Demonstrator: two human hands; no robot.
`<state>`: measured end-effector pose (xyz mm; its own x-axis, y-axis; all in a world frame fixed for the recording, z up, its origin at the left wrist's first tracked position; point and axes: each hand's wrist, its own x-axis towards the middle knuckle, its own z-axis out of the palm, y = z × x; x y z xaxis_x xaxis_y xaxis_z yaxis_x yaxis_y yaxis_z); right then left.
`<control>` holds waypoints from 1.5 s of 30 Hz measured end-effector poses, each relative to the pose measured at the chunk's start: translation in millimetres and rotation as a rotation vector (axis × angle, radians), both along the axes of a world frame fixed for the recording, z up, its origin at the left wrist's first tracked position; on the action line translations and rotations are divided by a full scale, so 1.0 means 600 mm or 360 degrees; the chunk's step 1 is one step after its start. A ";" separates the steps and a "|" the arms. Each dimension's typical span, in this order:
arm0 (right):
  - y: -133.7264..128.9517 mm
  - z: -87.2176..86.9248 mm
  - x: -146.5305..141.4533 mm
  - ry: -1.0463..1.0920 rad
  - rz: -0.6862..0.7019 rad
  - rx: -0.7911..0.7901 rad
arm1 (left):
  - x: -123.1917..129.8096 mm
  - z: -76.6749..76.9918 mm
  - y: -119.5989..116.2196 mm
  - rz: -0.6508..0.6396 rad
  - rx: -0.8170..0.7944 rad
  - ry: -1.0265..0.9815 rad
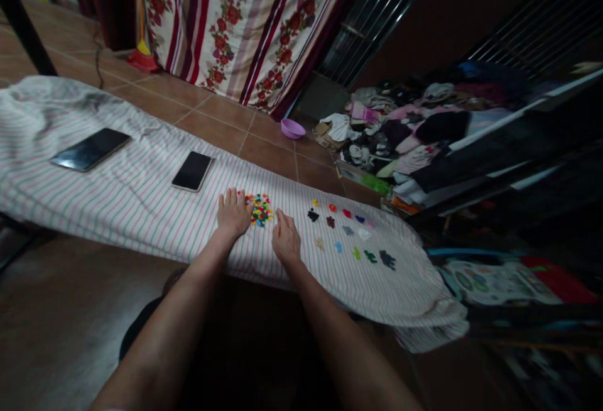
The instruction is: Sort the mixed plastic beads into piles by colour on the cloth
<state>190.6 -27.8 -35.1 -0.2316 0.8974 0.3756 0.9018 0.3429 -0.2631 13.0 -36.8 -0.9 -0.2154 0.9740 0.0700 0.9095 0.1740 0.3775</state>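
Multicoloured pieces [262, 211] form one pile between our left hand [233, 215], fingers slightly spread, and right hand [286, 239], fingers bunched; we count fourteen sorted clusters [331, 222] beyond.

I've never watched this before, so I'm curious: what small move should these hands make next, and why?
Perhaps the right hand should pick a red piece from the mixed pile. That pile holds several colours, red among them, while a small red pile lies apart to the right, among other piles grouped by colour. The right hand is already close beside the mixed pile.
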 end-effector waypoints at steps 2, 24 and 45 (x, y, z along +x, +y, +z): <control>0.003 -0.004 0.003 0.0069 0.0026 0.0025 | 0.000 -0.004 0.011 -0.0089 0.0101 0.0054; 0.044 -0.013 0.011 0.0538 0.0047 0.0003 | -0.034 -0.015 -0.067 -0.0288 -0.0200 0.0296; 0.114 0.069 -0.053 0.0351 0.0653 -0.0564 | -0.008 -0.013 -0.046 -0.0270 -0.0116 0.0155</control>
<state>158.9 40.8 6.5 -0.5372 0.8304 0.1477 0.6246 0.5093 -0.5920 8.4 -64.3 -8.5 -0.0436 0.9990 0.0104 0.9596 0.0390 0.2785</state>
